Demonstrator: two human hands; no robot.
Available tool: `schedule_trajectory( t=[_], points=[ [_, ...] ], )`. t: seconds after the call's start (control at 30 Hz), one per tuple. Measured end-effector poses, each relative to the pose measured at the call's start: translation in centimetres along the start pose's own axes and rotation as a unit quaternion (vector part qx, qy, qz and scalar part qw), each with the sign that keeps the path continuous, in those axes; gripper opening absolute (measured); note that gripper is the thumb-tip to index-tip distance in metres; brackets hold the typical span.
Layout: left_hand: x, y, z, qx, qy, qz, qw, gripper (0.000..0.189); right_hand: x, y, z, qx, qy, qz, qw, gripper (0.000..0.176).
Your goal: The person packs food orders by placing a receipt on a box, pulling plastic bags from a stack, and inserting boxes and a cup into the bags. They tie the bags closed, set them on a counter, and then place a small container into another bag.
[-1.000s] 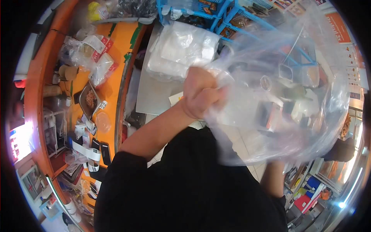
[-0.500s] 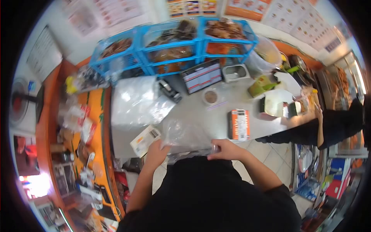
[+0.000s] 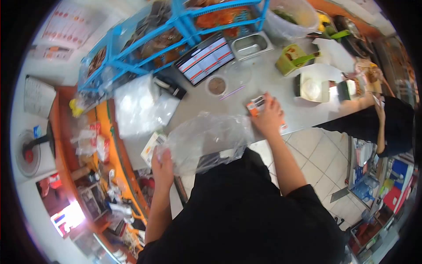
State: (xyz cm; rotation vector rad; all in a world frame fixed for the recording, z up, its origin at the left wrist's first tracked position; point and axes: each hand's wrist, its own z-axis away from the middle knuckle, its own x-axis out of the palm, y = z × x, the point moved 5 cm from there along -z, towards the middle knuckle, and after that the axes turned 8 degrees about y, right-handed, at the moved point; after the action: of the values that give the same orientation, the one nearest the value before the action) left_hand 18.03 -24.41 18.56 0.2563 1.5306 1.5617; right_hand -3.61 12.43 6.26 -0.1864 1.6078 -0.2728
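Note:
My left hand (image 3: 162, 169) is closed on the left edge of a clear plastic bag (image 3: 204, 136). The bag spreads open over the counter's near edge, in front of my body. My right hand (image 3: 269, 118) lies over an orange-and-white box (image 3: 256, 104), fingers wrapped across its top, hiding most of it. Beside my left hand is a white and yellowish packet (image 3: 151, 147), partly behind the bag. Beyond the bag sits a round clear tub (image 3: 216, 85) of brown contents, with a thin purple strip (image 3: 233, 92) near it.
A tablet screen (image 3: 205, 58) and a metal tray (image 3: 251, 45) stand at the back, below blue racks (image 3: 184, 22). A stack of clear bags (image 3: 143, 108) lies left. To the right are a green container (image 3: 290, 59), open boxes (image 3: 311, 90) and a co-worker's dark sleeve (image 3: 360, 116).
My right hand has let go of the bag and reached forward onto the orange-and-white box. My left hand still holds the bag, which now spreads wider. The view has tilted and shifted.

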Motion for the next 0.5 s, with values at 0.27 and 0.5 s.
schedule_trajectory(
  t=[0.27, 0.5],
  points=[
    [0.9, -3.9, -2.2, -0.224, -0.1, 0.186, 0.951, 0.012, -9.3, 2.3, -2.6, -0.191, -0.062, -0.158, 0.967, 0.112],
    [1.7, -4.6, -5.3, -0.304, -0.195, 0.168, 0.917, 0.03, -25.9, -19.6, 4.2, -0.369, -0.027, -0.358, 0.857, 0.124]
  ],
)
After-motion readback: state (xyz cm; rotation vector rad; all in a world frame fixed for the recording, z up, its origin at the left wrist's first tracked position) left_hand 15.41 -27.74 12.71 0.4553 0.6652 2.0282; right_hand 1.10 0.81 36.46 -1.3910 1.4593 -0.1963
